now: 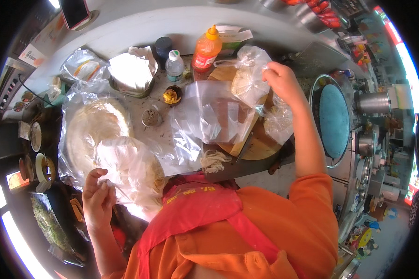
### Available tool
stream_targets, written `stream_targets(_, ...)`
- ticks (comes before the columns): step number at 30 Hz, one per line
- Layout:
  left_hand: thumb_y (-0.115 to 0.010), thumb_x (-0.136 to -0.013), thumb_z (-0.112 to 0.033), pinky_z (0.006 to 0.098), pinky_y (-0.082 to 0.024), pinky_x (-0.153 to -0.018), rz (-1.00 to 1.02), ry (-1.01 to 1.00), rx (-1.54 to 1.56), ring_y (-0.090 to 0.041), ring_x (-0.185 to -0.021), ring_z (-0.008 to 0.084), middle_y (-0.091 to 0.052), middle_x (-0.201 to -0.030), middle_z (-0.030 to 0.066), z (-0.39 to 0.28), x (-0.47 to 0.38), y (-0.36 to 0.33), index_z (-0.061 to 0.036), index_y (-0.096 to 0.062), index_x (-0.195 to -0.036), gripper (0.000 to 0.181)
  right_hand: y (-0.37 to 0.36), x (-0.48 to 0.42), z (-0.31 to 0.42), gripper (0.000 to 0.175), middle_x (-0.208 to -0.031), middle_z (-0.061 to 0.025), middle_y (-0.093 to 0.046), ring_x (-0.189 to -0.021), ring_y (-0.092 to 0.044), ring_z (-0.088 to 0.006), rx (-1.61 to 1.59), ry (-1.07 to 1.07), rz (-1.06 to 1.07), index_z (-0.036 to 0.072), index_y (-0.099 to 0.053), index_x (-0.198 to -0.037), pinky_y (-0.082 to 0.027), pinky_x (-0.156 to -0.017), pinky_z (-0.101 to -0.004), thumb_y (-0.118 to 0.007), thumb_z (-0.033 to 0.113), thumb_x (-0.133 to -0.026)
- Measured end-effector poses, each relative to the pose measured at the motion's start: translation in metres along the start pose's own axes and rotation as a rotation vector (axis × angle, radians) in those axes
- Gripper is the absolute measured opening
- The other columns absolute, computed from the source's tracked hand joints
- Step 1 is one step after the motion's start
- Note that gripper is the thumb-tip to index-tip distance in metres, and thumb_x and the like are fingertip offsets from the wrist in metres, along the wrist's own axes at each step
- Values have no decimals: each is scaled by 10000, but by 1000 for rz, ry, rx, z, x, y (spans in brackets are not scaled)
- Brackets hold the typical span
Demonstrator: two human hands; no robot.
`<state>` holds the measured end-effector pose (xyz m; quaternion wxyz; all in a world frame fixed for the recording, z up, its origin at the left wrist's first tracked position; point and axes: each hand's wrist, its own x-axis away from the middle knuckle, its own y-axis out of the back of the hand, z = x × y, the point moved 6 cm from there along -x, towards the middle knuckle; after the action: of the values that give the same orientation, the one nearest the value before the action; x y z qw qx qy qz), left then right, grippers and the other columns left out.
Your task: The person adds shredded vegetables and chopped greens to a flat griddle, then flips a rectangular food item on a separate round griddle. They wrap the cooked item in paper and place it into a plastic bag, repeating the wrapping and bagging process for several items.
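My right hand [281,79] pinches the gathered plastic of a clear bag [249,85] with pale yellowish contents, over the far part of a round wooden board [265,150]. On the left, the curled fingers of my left hand [99,197] grip the edge of a large, bulging plastic bag [136,167], whose contents are blurred by the film. Flat, thin plastic bags [213,117] lie between my hands, partly covering the board. Another clear bag [278,120] with pale, shredded-looking food rests beside my right forearm.
A plastic-covered round pale mass [94,129] occupies the left. Behind stand a basket of white paper [132,71], a water bottle [174,66] and an orange sauce bottle [206,50]. A knife [245,146] and crumpled cloth [213,161] lie near the front edge. A round blue-topped appliance [334,120] is right.
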<state>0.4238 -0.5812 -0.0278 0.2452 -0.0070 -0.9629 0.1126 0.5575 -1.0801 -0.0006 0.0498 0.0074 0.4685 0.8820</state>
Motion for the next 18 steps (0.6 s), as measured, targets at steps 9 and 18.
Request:
stream_targets(9, -459, -941, -274, 266, -466, -666, 300, -245, 309, -592, -711, 222, -626, -971, 243, -23, -11, -68, 2, -436, -1250, 415, 30, 97, 150, 104, -692, -133, -550, -629, -563, -307, -53, 599, 299, 39, -572, -829, -436, -569, -409, -594, 137, -854)
stream_targets(18, -496, -964, -378, 390, -351, -1027, 346, -250, 125, -477, -1177, 244, -497, -1266, 150, 10, 4, -145, 38, -346, -1368, 598, -79, 129, 225, 107, -697, -105, -669, -678, -671, -295, -117, 871, 491, 76, -675, -705, -522, -586, -396, -640, 177, -699)
